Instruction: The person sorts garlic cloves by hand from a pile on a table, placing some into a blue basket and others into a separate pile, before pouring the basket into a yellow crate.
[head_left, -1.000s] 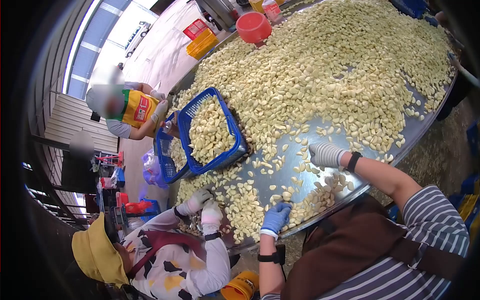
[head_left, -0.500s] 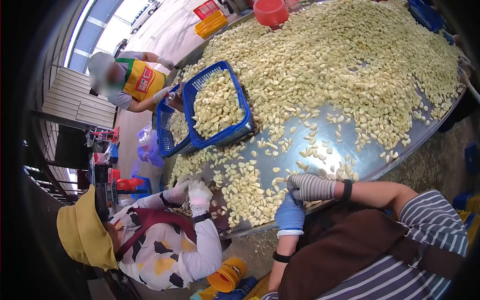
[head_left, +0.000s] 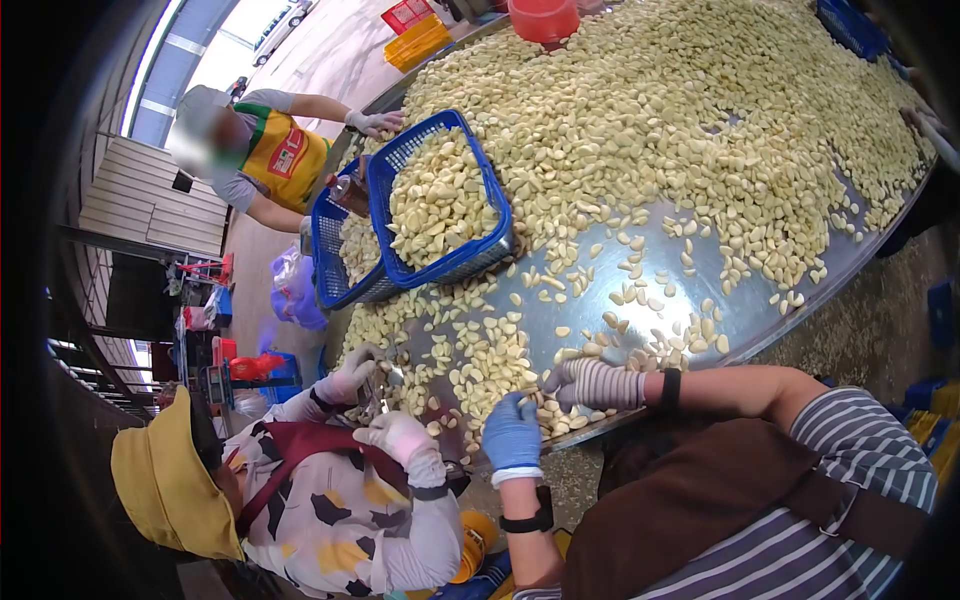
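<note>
My left hand (head_left: 513, 432), in a blue glove, is at the near edge of the metal table (head_left: 590, 262). Its fingers are curled together over peeled garlic cloves (head_left: 492, 362); whatever they grip is hidden. Just right of it, my right hand (head_left: 600, 386) wears a grey-striped glove. Its fingers bend in toward the cloves by the rim, and their tips are partly hidden. A small gap separates the two hands, with loose cloves between and below them.
Two blue baskets hold cloves: a front one (head_left: 488, 245) overlapping a rear one (head_left: 330, 262). A large clove heap (head_left: 650, 110) covers the far side, near a red container (head_left: 543, 18). A co-worker in a yellow hat (head_left: 175, 480) works at left; another person (head_left: 275, 150) stands beyond.
My hands, touching before, have come apart; the left moved left and the right shifted slightly left. The yellow-hatted co-worker's hands have separated. The far person's hand has reached over the table edge.
</note>
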